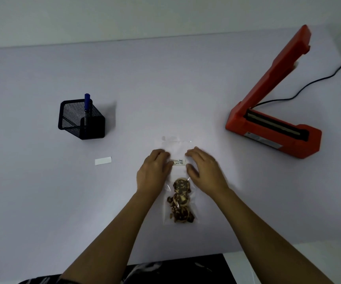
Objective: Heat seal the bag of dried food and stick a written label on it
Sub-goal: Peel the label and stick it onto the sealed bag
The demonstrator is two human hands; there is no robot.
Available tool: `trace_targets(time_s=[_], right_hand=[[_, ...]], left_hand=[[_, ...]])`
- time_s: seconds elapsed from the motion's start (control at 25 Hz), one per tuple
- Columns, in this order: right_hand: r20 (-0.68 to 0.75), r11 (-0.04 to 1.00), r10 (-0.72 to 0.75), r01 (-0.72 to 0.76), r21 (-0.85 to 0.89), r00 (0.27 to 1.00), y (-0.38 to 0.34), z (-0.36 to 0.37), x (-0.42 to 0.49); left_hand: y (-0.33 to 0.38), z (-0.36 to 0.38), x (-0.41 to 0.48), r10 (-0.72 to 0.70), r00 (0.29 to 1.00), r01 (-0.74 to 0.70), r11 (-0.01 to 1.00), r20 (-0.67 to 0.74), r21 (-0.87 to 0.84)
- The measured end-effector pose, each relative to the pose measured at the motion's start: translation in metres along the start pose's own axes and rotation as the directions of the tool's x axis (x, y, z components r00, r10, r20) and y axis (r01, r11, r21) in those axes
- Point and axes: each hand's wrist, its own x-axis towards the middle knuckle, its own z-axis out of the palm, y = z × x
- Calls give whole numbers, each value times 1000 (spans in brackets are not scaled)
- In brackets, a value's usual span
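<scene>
A clear plastic bag (pixel 176 147) lies flat on the white table (pixel 165 89), with brown dried food slices (pixel 180 200) in its near end. A small white label (pixel 178 162) with handwriting sits on the bag's middle. My left hand (pixel 152 172) rests on the bag at the label's left end, fingers relaxed. My right hand (pixel 203 169) rests at the label's right end, fingers loosely bent over the bag. The orange heat sealer (pixel 272 128) stands at the right with its arm raised.
A black mesh pen holder (pixel 81 120) with a blue marker (pixel 87 103) stands at the left. A white paper strip (pixel 103 160) lies in front of it. The sealer's black cord (pixel 309 85) runs off to the right. The table's near edge is close to my body.
</scene>
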Motion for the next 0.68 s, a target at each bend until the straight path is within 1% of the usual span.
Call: trace_targets(time_s=[0.08,0.16,0.32,0.44,0.68], right_hand=[[66,1000,10,-9,-10,998,5,-6,-4],[115,999,-16,21,-36,993,8,-11,-5],[161,968,-141,170,-183,977,13,-10,-6],[226,945,-135,194,-264,965,15,-6,-7],[233,928,-150,218,-304,961,19,-4,-7]], left_hand=[[-10,-2,-1,150,988,-147,984,-26,100],[-19,-5,-2,260,965,-251,953,-36,172],[-37,-5,-4,417,904,-427,860,99,278],[-39,-5,-2,455,874,-486,816,171,314],[-39,-7,0,455,862,-506,796,224,332]])
